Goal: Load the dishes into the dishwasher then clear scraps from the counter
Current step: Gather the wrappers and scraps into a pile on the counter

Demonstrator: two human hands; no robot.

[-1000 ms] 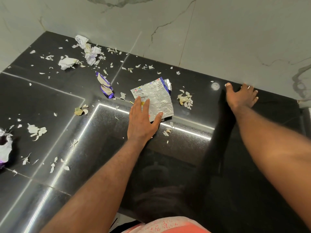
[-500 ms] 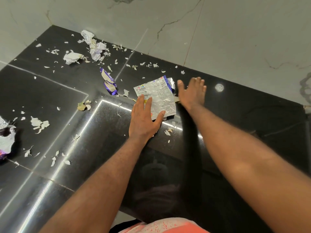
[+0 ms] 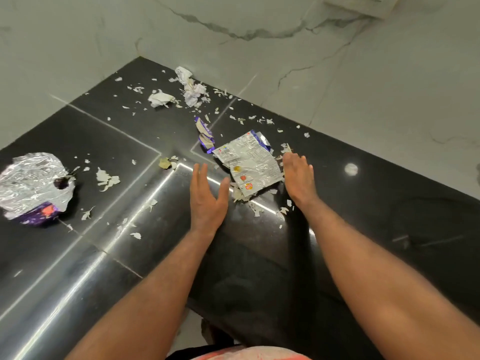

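Note:
A flat silver snack wrapper [image 3: 249, 162] lies on the black counter [image 3: 376, 209] between my two hands. My left hand [image 3: 206, 197] rests flat on the counter just left of the wrapper, fingers straight and apart from it. My right hand [image 3: 298, 178] lies flat at the wrapper's right edge, fingers straight, touching small scraps [image 3: 284, 148]. More peel scraps [image 3: 255, 207] sit below the wrapper. A torn purple wrapper [image 3: 205, 136] lies above my left hand. No dishes or dishwasher are in view.
Crumpled foil with a purple wrapper [image 3: 33, 185] sits at the far left. Crumpled paper balls [image 3: 159, 98] and a tissue clump [image 3: 191, 89] lie near the marble wall [image 3: 285, 48] corner. Small scraps are scattered over the left counter. The counter's front edge runs below my forearms.
My left hand slid off the silver wrapper to its left. My right hand swept left and nearer along the wrapper's right edge, pushing scraps. The camera tilted, bringing the foil ball into view.

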